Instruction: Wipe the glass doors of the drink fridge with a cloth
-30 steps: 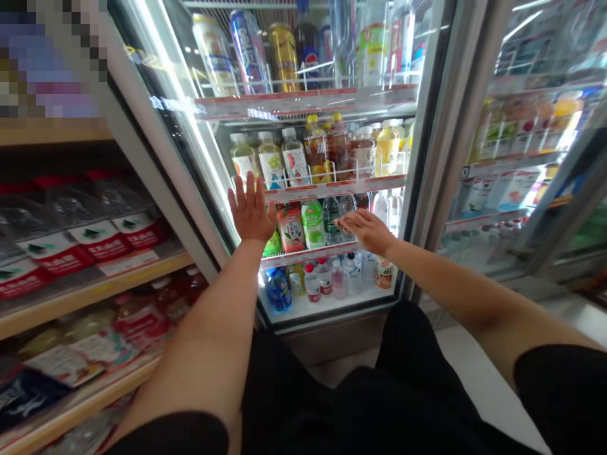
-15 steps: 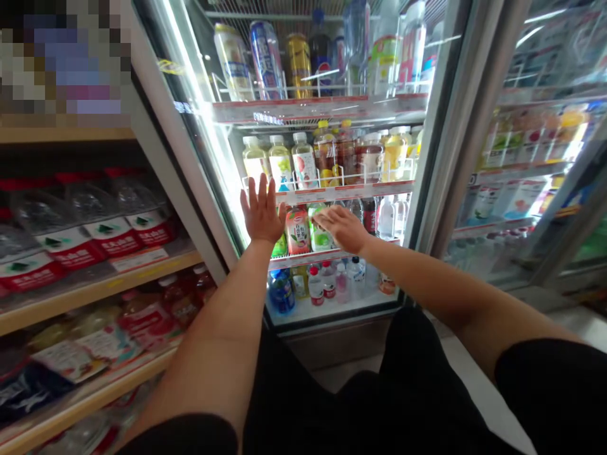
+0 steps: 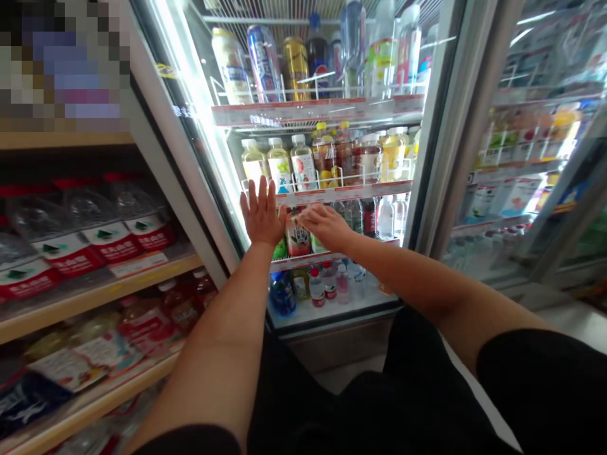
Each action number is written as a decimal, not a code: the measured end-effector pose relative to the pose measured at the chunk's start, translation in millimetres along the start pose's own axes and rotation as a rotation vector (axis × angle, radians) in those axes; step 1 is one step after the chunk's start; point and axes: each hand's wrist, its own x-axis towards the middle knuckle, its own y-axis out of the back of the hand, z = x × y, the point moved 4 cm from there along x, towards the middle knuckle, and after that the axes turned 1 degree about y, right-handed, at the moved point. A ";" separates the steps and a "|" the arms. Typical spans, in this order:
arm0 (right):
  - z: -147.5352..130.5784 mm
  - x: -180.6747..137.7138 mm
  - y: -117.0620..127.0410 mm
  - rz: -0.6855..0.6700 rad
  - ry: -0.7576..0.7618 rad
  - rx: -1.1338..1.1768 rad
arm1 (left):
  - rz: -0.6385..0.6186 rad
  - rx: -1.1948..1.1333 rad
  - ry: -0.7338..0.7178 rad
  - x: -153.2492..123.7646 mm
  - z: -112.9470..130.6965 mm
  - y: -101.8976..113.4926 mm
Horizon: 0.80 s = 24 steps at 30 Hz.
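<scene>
Closest in, black trousers [image 3: 294,392] and a dark sleeve [image 3: 535,373] are seen, and beyond them both forearms are stretched toward the glass door [image 3: 332,321] of the lit drinks cooler, straight ahead. Here's the left hand [image 3: 262,218]: fingers fanned wide, palm turned to the pane, nothing gripped. Beside it, near but apart, the right hand [image 3: 327,226] is slanted inward, its fingers drawn together; whether anything is tucked beneath that palm cannot be told, and firm contact with the glass cannot be confirmed for either hand. For good work here, the pressure is best spread evenly through flat palms, wrists loose, with room left between the hands so they are not knocked together.

Now the labels! On the wooden shelf to the left, red-capped bottles [image 3: 97,227] are wrapped in white over red, with a dark green peaked mark; the white characters are too blurred to be read. Behind the pane, a red-labelled drink [image 3: 298,240] is partly covered by the right hand, its characters unclear. Higher and farther back, a Pepsi-style roundel is spotted on a dark bottle [image 3: 318,54], beside a gold can [image 3: 296,66].
</scene>
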 end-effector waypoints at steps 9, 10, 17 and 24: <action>-24.5 -3.5 -22.2 -0.093 0.185 -0.086 | -0.031 0.007 0.006 0.9 -0.1 -0.7; -21.9 -2.2 -21.5 -0.085 0.178 -0.093 | -0.024 0.019 0.005 0.8 -0.9 -1.5; -9.1 -0.8 -7.1 -0.045 0.137 -0.099 | -0.013 0.057 -0.027 0.1 -3.2 -3.4; 32.9 16.1 22.2 0.040 0.090 -0.045 | -0.002 0.037 -0.019 -0.1 -5.3 -4.5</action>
